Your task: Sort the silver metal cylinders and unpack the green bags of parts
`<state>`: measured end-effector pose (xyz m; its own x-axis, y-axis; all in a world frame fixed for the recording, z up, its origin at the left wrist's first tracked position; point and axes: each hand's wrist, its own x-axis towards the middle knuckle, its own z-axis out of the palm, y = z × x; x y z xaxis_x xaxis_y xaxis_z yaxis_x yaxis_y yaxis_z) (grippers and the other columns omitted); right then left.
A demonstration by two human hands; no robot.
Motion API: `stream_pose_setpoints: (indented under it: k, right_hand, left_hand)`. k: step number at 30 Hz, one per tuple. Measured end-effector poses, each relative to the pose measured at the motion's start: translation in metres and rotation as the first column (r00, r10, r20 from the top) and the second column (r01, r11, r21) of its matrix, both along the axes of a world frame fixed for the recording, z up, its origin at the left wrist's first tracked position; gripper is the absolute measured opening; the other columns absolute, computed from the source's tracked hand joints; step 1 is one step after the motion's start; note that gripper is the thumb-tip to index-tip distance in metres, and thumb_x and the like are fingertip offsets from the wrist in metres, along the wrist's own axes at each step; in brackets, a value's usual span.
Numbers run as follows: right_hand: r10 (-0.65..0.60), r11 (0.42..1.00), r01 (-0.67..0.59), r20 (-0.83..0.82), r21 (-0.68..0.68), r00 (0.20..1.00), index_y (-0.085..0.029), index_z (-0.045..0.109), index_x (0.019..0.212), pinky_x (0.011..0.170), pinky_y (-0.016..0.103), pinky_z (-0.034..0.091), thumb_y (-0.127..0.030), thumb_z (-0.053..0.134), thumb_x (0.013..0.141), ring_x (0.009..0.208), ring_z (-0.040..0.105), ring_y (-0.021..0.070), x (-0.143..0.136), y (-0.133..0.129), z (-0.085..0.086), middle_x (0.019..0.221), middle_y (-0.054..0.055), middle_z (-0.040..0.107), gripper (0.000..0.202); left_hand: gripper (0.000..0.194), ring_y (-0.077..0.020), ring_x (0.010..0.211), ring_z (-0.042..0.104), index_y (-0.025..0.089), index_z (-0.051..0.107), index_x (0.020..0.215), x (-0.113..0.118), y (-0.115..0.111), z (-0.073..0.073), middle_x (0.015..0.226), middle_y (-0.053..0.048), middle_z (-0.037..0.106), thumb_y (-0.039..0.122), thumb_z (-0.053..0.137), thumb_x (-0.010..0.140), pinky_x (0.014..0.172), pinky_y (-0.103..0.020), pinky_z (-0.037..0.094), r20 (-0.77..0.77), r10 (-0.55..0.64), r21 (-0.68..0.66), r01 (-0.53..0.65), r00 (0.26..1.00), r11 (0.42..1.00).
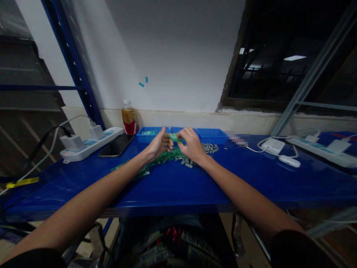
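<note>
A crumpled piece of green plastic film (pixel 173 137) is between my two hands, raised a little over the table. My right hand (pixel 192 144) pinches it between thumb and fingers. Beside its left end is my left hand (pixel 159 146), thumb stretched up and apart from the half-bent fingers; it looks open. More green film (pixel 161 159) lies on the table under and left of the hands. Small silvery metal pieces (pixel 209 148) are heaped behind my right wrist, and several more metal pieces (pixel 188 163) lie in front of it.
Blue trays (pixel 211 136) stand along the wall; the left one holds small greenish pieces. A drink bottle (pixel 129 118), a phone (pixel 116 145) and a power strip (pixel 92 143) are at the left. Chargers with cables (pixel 273 146) and another power strip (pixel 326 150) lie at the right.
</note>
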<state>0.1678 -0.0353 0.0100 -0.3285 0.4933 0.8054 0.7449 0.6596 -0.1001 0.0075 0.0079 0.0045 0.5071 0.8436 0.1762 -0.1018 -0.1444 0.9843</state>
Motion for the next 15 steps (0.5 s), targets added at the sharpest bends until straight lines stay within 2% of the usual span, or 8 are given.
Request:
stream_pose_setpoints:
  k: [2,4,5,7,9,11,13,15]
  right_hand:
    - [-0.01,0.999,0.014,0.062,-0.051,0.998,-0.018,0.056,0.083,0.079,0.033,0.038,-0.007,0.053,0.074,0.091,0.046,0.0212,-0.001,-0.001,-0.001,0.088,0.006,0.054,0.015]
    - [-0.019,0.994,0.022,0.035,-0.106,0.999,-0.019,0.059,0.086,0.083,0.036,0.038,-0.014,0.06,0.073,0.097,0.045,0.0231,-0.003,0.001,-0.002,0.093,0.007,0.054,0.014]
    - [-0.018,0.989,0.014,-0.022,-0.148,1.0,-0.019,0.06,0.086,0.084,0.037,0.039,-0.019,0.063,0.073,0.098,0.046,0.0238,-0.003,0.003,-0.003,0.094,0.008,0.055,0.014]
    - [-0.003,0.952,-0.068,-0.234,-0.297,0.972,-0.018,0.062,0.082,0.084,0.038,0.04,-0.035,0.065,0.074,0.095,0.05,0.0234,-0.004,0.007,-0.002,0.09,0.007,0.058,0.019]
    - [-0.024,0.856,-0.248,-0.513,-0.453,0.858,-0.017,0.063,0.075,0.079,0.036,0.043,-0.05,0.058,0.078,0.085,0.055,0.021,-0.004,0.01,0.001,0.08,0.006,0.061,0.034]
    - [-0.083,0.745,-0.432,-0.714,-0.508,0.695,-0.016,0.062,0.07,0.072,0.032,0.044,-0.061,0.051,0.078,0.076,0.058,0.0188,-0.003,0.012,0.005,0.072,0.005,0.062,0.047]
    - [-0.115,0.697,-0.522,-0.795,-0.492,0.596,-0.015,0.062,0.069,0.067,0.029,0.045,-0.065,0.052,0.075,0.072,0.059,0.0177,-0.003,0.012,0.006,0.068,0.004,0.061,0.051]
    - [-0.111,0.705,-0.522,-0.802,-0.48,0.587,-0.015,0.063,0.07,0.064,0.027,0.045,-0.063,0.056,0.072,0.069,0.059,0.0171,-0.003,0.012,0.004,0.067,0.003,0.062,0.048]
  left_hand:
    - [0.031,-0.0126,0.059,0.05,0.015,0.055,0.082,-0.002,0.0,0.001,0.071,-0.004,0.055,0.046,0.054,0.077,0.053,-0.024,0.039,-0.05,0.056,0.077,-0.052,0.997,0.996]
    - [0.026,-0.0129,0.063,0.052,0.014,0.057,0.087,-0.003,-0.001,0.002,0.079,-0.005,0.059,0.038,0.058,0.076,0.055,-0.024,0.04,-0.115,0.173,0.238,-0.142,0.978,0.961]
    - [0.027,-0.0142,0.067,0.053,0.014,0.058,0.092,-0.004,-0.002,0.003,0.084,-0.006,0.061,0.036,0.058,0.076,0.058,-0.025,0.041,-0.142,0.248,0.35,-0.186,0.958,0.918]
    - [0.029,-0.0173,0.078,0.055,0.015,0.059,0.102,-0.006,-0.005,0.005,0.092,-0.007,0.062,0.034,0.054,0.08,0.064,-0.026,0.043,-0.173,0.389,0.601,-0.216,0.905,0.77]
    - [0.03,-0.0188,0.085,0.054,0.017,0.059,0.109,-0.008,-0.009,0.007,0.095,-0.007,0.06,0.032,0.051,0.084,0.071,-0.028,0.043,-0.196,0.469,0.792,-0.142,0.861,0.594]
    - [0.03,-0.0188,0.085,0.054,0.018,0.059,0.111,-0.008,-0.014,0.009,0.093,-0.007,0.058,0.029,0.049,0.086,0.075,-0.029,0.043,-0.226,0.481,0.869,-0.049,0.847,0.493]
    - [0.032,-0.0191,0.086,0.054,0.017,0.057,0.114,-0.006,-0.017,0.009,0.095,-0.008,0.057,0.029,0.051,0.085,0.077,-0.03,0.044,-0.252,0.461,0.885,0.01,0.851,0.466]
    - [0.035,-0.0203,0.09,0.054,0.017,0.055,0.117,-0.005,-0.018,0.009,0.101,-0.009,0.056,0.032,0.053,0.085,0.079,-0.032,0.044,-0.283,0.431,0.881,0.055,0.857,0.469]
